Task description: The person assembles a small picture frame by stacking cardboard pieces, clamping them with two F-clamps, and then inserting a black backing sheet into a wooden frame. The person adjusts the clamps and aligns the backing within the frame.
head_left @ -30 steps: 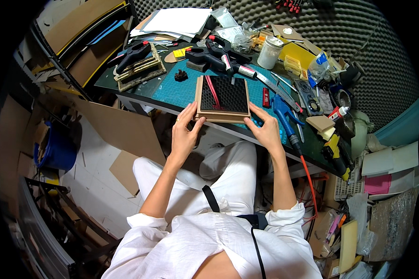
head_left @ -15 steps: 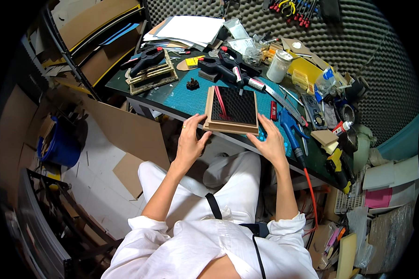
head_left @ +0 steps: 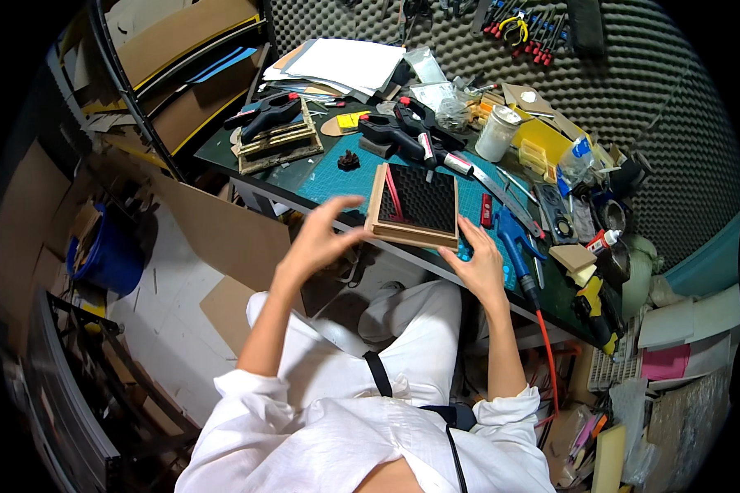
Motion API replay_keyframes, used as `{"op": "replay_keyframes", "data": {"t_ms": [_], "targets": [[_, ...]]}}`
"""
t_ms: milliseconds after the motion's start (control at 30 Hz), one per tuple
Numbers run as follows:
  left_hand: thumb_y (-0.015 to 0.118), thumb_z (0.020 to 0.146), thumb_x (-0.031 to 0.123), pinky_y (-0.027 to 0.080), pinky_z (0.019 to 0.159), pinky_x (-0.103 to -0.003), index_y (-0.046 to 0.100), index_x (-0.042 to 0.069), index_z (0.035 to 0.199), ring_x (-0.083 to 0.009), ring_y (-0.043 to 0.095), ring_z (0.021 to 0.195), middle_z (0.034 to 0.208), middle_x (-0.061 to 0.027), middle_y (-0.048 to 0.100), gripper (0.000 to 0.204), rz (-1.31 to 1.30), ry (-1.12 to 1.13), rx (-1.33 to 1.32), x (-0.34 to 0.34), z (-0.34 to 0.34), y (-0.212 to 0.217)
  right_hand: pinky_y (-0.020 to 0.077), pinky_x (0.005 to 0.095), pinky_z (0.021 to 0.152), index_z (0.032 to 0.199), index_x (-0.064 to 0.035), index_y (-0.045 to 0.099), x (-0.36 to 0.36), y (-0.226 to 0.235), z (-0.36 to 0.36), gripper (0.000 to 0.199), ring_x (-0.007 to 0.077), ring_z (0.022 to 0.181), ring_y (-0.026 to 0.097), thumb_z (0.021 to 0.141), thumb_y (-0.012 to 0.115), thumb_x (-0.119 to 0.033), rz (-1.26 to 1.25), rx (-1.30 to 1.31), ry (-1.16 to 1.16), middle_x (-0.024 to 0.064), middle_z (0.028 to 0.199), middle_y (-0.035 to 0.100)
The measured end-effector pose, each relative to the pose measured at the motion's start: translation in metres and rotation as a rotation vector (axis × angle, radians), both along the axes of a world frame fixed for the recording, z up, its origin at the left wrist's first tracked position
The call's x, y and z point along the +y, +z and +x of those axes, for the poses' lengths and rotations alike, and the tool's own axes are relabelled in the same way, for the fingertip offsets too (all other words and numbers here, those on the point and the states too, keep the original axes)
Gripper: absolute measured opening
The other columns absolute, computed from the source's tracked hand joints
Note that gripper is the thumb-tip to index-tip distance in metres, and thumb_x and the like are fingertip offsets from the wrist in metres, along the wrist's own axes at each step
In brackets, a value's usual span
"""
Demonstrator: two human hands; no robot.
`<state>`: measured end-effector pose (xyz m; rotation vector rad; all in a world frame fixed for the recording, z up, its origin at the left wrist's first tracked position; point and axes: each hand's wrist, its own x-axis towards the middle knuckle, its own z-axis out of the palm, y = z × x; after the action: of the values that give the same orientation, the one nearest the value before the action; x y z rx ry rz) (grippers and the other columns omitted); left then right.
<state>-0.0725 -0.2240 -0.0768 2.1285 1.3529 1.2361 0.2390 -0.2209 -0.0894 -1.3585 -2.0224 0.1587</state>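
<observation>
Over the table's near edge is a shallow wooden frame (head_left: 409, 237), tilted slightly, with a glossy dark panel (head_left: 423, 197) that reflects ridged foam and thin red strips. My right hand (head_left: 479, 267) grips its near right corner, thumb at the front edge and fingers along the side. To the left, my left hand (head_left: 314, 240) is off the frame, fingers and thumb apart, with nothing in it. Beneath the frame lies a teal cutting mat (head_left: 325, 177). A small dark brown lump (head_left: 349, 160) sits on the mat beyond the frame's left corner.
Black spring clamps (head_left: 403, 131) lie behind the frame. At the left stands a gilded wooden piece (head_left: 281, 148) with another clamp on it. Right of the frame are a blue glue gun (head_left: 514, 238) with a red cord, a white jar (head_left: 497, 134) and a yellow-black tool (head_left: 594, 308).
My left hand has let go of the frame's left side and moved off to the left. My right hand stays on the frame's right corner. The whole view has shifted slightly.
</observation>
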Motion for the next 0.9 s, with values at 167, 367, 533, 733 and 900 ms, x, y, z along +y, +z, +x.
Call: {"op": "replay_keyframes", "data": {"t_ms": [167, 367, 533, 733, 900], "targets": [[0.075, 0.087, 0.020, 0.048, 0.098, -0.041, 0.049, 0.007, 0.136, -0.0325, 0.059, 0.121, 0.131, -0.0194, 0.061, 0.057, 0.147, 0.155, -0.002, 0.092, -0.037, 0.012, 0.0389, 0.0421, 0.112, 0.134, -0.0011, 0.058, -0.001, 0.004, -0.004, 0.068, 0.0323, 0.127, 0.055, 0.080, 0.078, -0.037, 0.017, -0.007, 0.009, 0.0188, 0.134, 0.060], [0.071, 0.088, 0.012, 0.052, 0.088, -0.039, 0.059, 0.007, 0.124, -0.0319, 0.066, 0.107, 0.115, -0.0195, 0.067, 0.039, -0.051, 0.037, 0.152, 0.126, -0.038, 0.008, 0.0386, 0.0416, 0.112, 0.134, -0.0014, 0.058, -0.001, 0.004, -0.003, 0.069, 0.0318, 0.128, 0.054, 0.078, 0.079, -0.035, -0.011, 0.023, -0.005, 0.0190, 0.134, 0.060], [0.071, 0.091, 0.015, 0.051, 0.090, -0.035, 0.061, 0.013, 0.129, -0.0208, 0.065, 0.108, 0.118, -0.0110, 0.067, 0.039, -0.098, -0.147, -0.035, 0.119, -0.011, 0.029, 0.0384, 0.0413, 0.112, 0.133, -0.0004, 0.058, 0.001, 0.001, -0.002, 0.068, 0.0314, 0.127, 0.055, 0.078, 0.079, -0.035, 0.020, 0.017, 0.013, 0.0192, 0.133, 0.060], [0.075, 0.087, 0.020, 0.051, 0.080, -0.033, 0.058, 0.015, 0.132, -0.0189, 0.068, 0.094, 0.107, -0.0084, 0.073, 0.048, -0.112, -0.379, 0.115, 0.082, 0.051, 0.058, 0.0380, 0.0416, 0.113, 0.133, -0.0005, 0.058, -0.002, 0.002, -0.002, 0.068, 0.0314, 0.127, 0.055, 0.079, 0.079, -0.036, 0.018, 0.010, 0.007, 0.0194, 0.133, 0.060], [0.077, 0.085, 0.026, 0.047, 0.065, -0.030, 0.058, 0.014, 0.129, -0.0174, 0.067, 0.086, 0.113, -0.0058, 0.073, 0.049, -0.151, -0.314, 0.170, 0.078, 0.057, 0.056, 0.0380, 0.0416, 0.113, 0.134, -0.0013, 0.057, 0.000, 0.001, -0.002, 0.069, 0.0313, 0.127, 0.055, 0.079, 0.078, -0.037, 0.014, 0.000, -0.008, 0.0194, 0.134, 0.060]]}}
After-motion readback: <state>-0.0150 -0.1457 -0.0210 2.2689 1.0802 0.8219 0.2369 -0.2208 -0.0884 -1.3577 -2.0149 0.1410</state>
